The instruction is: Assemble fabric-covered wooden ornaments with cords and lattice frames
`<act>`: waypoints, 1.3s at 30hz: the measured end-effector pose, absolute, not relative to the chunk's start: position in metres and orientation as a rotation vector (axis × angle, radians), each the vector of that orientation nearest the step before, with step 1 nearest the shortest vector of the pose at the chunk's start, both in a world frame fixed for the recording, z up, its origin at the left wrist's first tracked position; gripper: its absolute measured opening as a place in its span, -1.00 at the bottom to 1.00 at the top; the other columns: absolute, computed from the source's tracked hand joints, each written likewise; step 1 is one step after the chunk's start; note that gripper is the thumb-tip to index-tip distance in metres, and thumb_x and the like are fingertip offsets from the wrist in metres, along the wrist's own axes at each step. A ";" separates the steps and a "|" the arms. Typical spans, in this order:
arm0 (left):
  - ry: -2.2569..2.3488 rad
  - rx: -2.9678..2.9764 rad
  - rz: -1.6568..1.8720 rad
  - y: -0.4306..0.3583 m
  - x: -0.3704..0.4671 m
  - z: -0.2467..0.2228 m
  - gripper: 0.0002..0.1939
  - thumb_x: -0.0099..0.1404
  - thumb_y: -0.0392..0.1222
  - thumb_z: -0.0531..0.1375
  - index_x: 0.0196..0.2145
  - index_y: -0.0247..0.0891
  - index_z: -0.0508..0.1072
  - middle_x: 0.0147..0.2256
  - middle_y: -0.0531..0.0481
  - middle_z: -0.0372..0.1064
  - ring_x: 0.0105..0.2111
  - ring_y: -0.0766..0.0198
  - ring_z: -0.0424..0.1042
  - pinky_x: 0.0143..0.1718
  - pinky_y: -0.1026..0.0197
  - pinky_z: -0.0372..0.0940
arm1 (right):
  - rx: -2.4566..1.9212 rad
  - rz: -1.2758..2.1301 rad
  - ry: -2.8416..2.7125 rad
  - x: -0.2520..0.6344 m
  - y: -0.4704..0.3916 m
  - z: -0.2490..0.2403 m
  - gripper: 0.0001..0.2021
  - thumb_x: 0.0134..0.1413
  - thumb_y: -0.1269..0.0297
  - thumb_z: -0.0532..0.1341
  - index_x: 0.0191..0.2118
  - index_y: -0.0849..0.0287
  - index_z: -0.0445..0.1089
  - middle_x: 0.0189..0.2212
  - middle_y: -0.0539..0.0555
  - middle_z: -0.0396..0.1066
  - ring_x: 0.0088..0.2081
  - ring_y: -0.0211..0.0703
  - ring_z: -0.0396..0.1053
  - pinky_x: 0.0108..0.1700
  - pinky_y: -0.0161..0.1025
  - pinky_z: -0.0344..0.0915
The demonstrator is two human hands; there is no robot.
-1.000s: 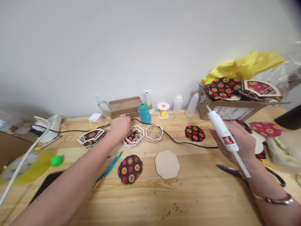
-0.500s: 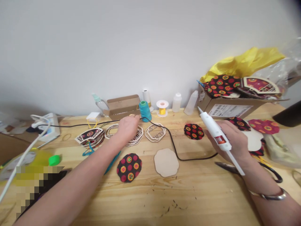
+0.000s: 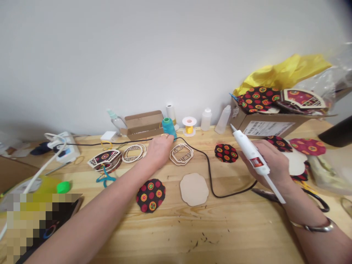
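Note:
My right hand (image 3: 271, 161) is wrapped around a white hot glue gun (image 3: 251, 152), its nozzle pointing up and left and a glue stick jutting from the rear. My left hand (image 3: 161, 148) is closed on the black cord (image 3: 192, 145), beside a cone of teal thread (image 3: 168, 127); its fingertips are partly hidden. Wooden lattice frames lie on both sides of this hand, one pair (image 3: 134, 153) to the left and a stack (image 3: 181, 154) to the right. Nearer me rest a flower-patterned fabric piece (image 3: 151, 195) and a plain scalloped board (image 3: 194, 189).
A cardboard box (image 3: 269, 124) of fabric pieces stands back right. Scissors (image 3: 316, 200) lie beneath my right wrist. Along the wall are a yellow spool (image 3: 189, 126) and squeeze bottles (image 3: 206, 119). A white power strip (image 3: 66, 146) and fan-shaped frames (image 3: 106, 159) are at left.
My left hand has moved right with the cord. The cord's loop on the table sags lower, and the power strip has slid right. The glue gun stays nearly still in my right hand.

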State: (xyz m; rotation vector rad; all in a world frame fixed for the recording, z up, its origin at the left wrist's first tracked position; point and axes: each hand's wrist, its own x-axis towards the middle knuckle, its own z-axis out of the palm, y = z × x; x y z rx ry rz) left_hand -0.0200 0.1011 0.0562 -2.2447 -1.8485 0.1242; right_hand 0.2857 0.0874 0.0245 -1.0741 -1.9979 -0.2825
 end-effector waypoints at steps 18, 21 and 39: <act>-1.527 -2.378 -0.426 0.111 0.000 0.042 -0.74 0.28 -0.45 -0.03 -0.24 -0.35 0.43 -0.29 -0.17 0.46 -0.26 0.13 0.43 -0.21 0.13 0.32 | -1.040 -0.292 -2.007 0.289 0.091 0.019 -0.89 0.01 0.42 0.24 -0.32 0.13 0.30 -0.41 0.05 0.39 -0.40 -0.16 0.38 -0.38 -0.26 0.31; -1.444 -2.430 -0.509 0.115 0.005 0.040 -0.72 0.26 -0.48 -0.03 -0.20 -0.33 0.41 -0.24 -0.15 0.46 -0.19 0.16 0.42 -0.14 0.15 0.32 | -1.033 -0.294 -2.020 0.290 0.092 0.018 -0.88 0.01 0.44 0.23 -0.32 0.14 0.30 -0.40 0.06 0.40 -0.39 -0.15 0.39 -0.38 -0.26 0.32; -1.458 -2.627 -0.495 0.130 0.016 0.009 -0.49 0.14 -0.55 -0.01 0.04 -0.34 0.31 0.06 -0.28 0.31 -0.04 0.11 0.39 -0.03 0.06 0.32 | -1.227 -0.456 -1.898 0.295 0.094 0.028 -0.92 0.07 0.28 0.20 -0.33 0.17 0.35 -0.39 0.20 0.47 -0.32 0.04 0.43 -0.29 -0.12 0.37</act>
